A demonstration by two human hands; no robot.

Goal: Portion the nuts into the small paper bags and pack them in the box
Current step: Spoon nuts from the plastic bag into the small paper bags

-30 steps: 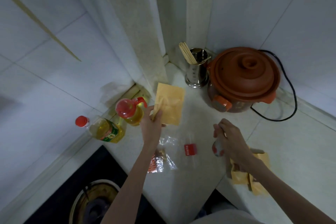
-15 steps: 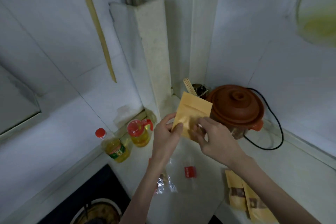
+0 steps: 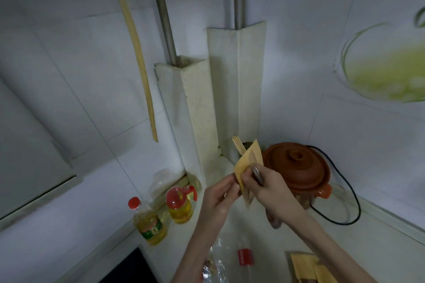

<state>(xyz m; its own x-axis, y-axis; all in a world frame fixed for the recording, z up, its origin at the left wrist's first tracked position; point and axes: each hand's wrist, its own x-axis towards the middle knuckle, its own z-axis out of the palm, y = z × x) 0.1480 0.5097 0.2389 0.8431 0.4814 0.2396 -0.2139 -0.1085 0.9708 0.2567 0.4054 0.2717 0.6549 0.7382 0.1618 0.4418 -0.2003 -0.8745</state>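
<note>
**Two hands on one little paper bag**

Far on the left we see a long wooden stick [image 3: 135,53] leaning up the white wall. Low down beside the wall stand two oil bottles: one with a small red cap [image 3: 148,223], and next to it one with a big red top and handle [image 3: 180,203].

Then come our hands, held up over the counter [image 3: 391,232]. Our left hand [image 3: 217,201] has its fingers curled, and the thumb and fingertips pinch the left edge of a small yellow paper bag [image 3: 247,163]. The bag is in the air, tipped so one corner points up, in front of the sticks in the metal cup.

Our right hand [image 3: 268,187] is touching the same bag from the other side. Its fingers are bent and pinch the bag at the middle (there is something shiny and grey tucked in this hand too, but we cannot tell what it is).

Under our arms a clear plastic bag [image 3: 220,257] lies flat on the counter, with a small red thing [image 3: 245,257] just beside it.

To the right sits a brown clay pot [image 3: 296,170] with its lid on, and a black cord [image 3: 345,190] loops behind it. At the bottom right more yellow paper bags [image 3: 308,266] lie on the counter.
</note>
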